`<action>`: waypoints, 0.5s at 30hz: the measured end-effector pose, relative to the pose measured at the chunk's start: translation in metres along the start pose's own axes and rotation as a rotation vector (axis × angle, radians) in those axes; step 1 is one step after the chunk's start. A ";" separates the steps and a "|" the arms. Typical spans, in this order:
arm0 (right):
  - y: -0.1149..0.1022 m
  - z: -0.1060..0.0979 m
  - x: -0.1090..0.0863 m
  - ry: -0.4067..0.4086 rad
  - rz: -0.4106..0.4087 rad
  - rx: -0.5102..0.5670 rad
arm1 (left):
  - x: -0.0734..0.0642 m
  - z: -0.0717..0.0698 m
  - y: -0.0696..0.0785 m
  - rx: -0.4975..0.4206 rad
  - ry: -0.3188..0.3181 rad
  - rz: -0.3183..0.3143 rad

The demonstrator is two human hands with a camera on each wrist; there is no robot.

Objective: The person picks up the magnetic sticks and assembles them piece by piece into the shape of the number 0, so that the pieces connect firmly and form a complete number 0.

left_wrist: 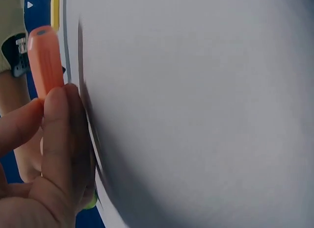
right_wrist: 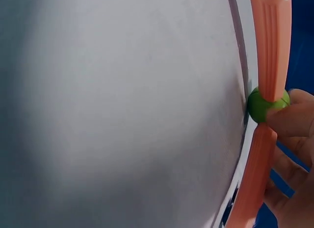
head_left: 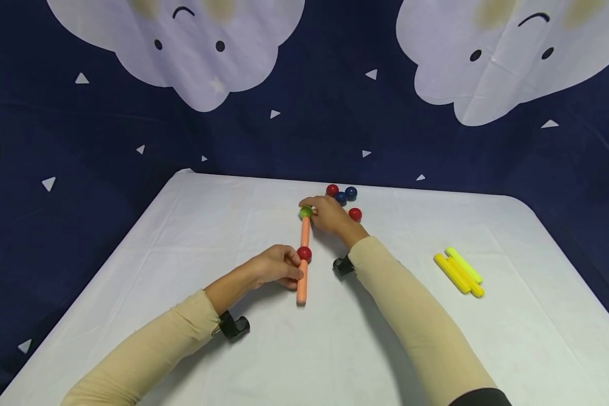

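So there's an orange rod (head_left: 303,265) lying on the white table (head_left: 132,270), pointing away from the person. Left hand (head_left: 276,265) pinches it near the red ball (head_left: 304,254). Right hand (head_left: 330,216) has fingers curled on the green ball (head_left: 305,212) at the far end; the wrist view seems to show a second orange piece there. Loose red and blue balls (head_left: 341,197) sit just behind, yellow sticks (head_left: 459,272) off to the right.

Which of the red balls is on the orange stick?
The red ball beside the left hand, threaded on the orange stick. The other two red balls lie loose on the table by the blue ones.
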State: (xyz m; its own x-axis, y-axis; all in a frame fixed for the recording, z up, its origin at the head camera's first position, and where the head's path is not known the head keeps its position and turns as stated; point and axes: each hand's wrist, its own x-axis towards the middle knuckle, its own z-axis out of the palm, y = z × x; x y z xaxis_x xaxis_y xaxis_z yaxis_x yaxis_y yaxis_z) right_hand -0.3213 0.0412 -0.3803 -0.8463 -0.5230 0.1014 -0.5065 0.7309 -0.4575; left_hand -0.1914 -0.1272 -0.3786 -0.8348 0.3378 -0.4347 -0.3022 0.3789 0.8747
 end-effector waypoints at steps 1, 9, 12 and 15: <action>0.001 -0.002 -0.001 0.006 -0.011 0.000 | 0.000 -0.001 0.000 0.002 -0.007 -0.003; 0.024 -0.037 -0.015 0.091 0.016 -0.038 | -0.001 -0.012 0.000 0.161 0.012 0.031; 0.038 -0.050 -0.022 0.095 0.087 -0.046 | 0.000 -0.019 -0.001 0.242 0.072 0.079; 0.052 -0.059 -0.030 0.088 0.147 -0.050 | 0.001 -0.025 -0.001 0.300 0.129 0.138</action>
State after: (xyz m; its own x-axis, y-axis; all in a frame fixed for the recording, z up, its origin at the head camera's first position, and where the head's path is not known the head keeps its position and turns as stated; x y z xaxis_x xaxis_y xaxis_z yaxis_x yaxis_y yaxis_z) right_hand -0.3318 0.1206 -0.3550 -0.9217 -0.3704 0.1150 -0.3824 0.8184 -0.4290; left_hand -0.2037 -0.1490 -0.3742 -0.9152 0.2993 -0.2700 -0.0500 0.5804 0.8128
